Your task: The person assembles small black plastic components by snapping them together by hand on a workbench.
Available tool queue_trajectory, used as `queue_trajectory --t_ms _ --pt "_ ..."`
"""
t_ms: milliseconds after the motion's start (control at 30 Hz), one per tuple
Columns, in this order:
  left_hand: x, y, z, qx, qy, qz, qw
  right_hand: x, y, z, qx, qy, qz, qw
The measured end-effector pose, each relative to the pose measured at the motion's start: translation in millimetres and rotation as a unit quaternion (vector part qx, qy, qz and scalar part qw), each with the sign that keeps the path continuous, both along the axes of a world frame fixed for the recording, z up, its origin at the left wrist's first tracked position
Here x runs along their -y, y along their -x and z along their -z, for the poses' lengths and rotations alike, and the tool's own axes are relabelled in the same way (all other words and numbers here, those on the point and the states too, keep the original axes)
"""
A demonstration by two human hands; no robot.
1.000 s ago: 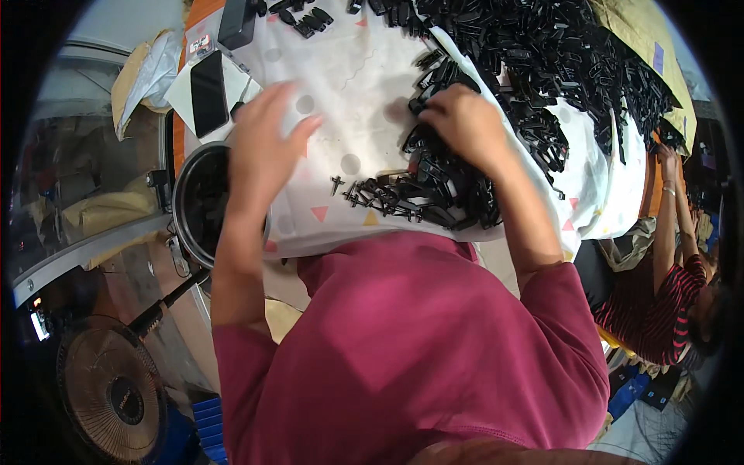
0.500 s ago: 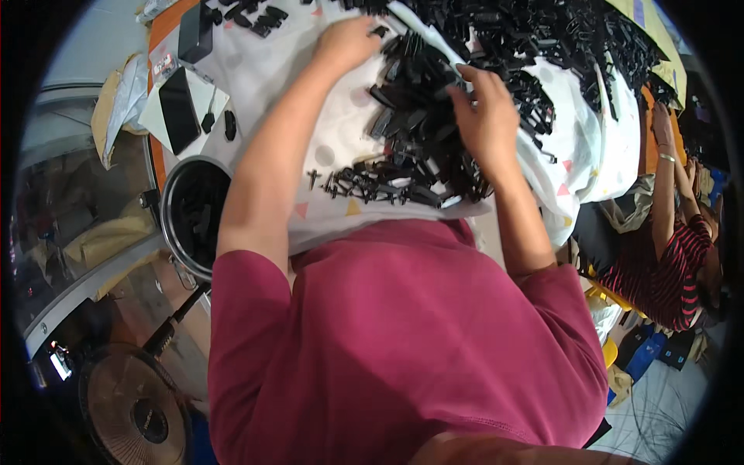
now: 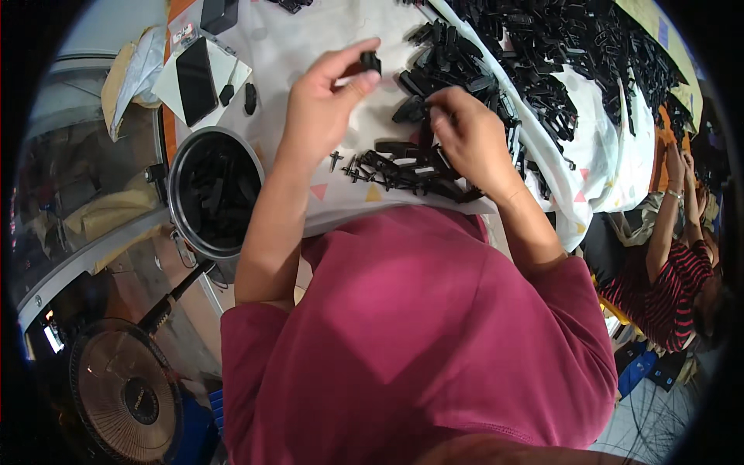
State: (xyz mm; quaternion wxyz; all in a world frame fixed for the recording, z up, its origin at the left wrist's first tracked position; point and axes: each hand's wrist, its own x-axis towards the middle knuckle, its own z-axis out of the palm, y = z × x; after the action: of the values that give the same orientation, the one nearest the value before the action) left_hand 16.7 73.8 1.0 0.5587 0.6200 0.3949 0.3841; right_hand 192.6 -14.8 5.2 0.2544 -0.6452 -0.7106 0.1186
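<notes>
Between thumb and forefinger, my left hand (image 3: 322, 105) holds a small black plastic part (image 3: 371, 61) above the white patterned cloth (image 3: 271, 77). My right hand (image 3: 471, 139) is at the near pile of black plastic parts (image 3: 446, 58), its thumb and forefinger closed around a dark piece (image 3: 425, 128) that is partly hidden and blurred. Below the two hands lies a cluster of thin black pronged pieces (image 3: 387, 172), close to the table's near edge.
A round bin (image 3: 177, 209) with black parts inside stands left of the table. Near it lie a phone (image 3: 197, 81) and a small black part (image 3: 250, 99). A larger black heap (image 3: 535, 46) spreads at far right. A fan (image 3: 128, 395) stands lower left; a co-worker (image 3: 659, 287) sits right.
My left hand has come nearer, bringing a black part up off the cloth. My right hand has moved slightly left and nearer, with its fingers now closed on a piece. The view has shifted somewhat.
</notes>
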Motion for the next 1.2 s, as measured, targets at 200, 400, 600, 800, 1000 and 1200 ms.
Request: queue_trajectory --t_ms 200,400,600,800,1000,1200 --pt "30.1 -6.1 -8.9 0.086 0.073 0.043 0.993 -12.9 6.9 -37.3 -0.553 0.104 0.005 0.827" --pt "30.5 -13.8 -11.3 0.087 0.019 0.041 0.995 -17.4 4.6 -35.4 -0.584 0.14 0.003 0.799" --pt "28.6 -12.9 -21.3 -0.047 -0.171 0.014 0.984 -18.3 -4.9 -35.0 -0.6 0.187 0.019 0.778" --pt "23.4 -9.1 -26.1 -0.107 -0.328 0.025 0.938 -17.0 4.1 -28.9 -0.593 0.13 -0.011 0.795" --pt "39.1 -11.6 -25.6 0.153 0.035 0.005 0.988 -14.0 15.3 -37.7 -0.587 0.136 0.009 0.798" --pt "44.3 -13.9 -31.2 0.249 0.094 0.047 0.963 -4.2 16.6 -29.2 -0.598 0.104 0.008 0.794"
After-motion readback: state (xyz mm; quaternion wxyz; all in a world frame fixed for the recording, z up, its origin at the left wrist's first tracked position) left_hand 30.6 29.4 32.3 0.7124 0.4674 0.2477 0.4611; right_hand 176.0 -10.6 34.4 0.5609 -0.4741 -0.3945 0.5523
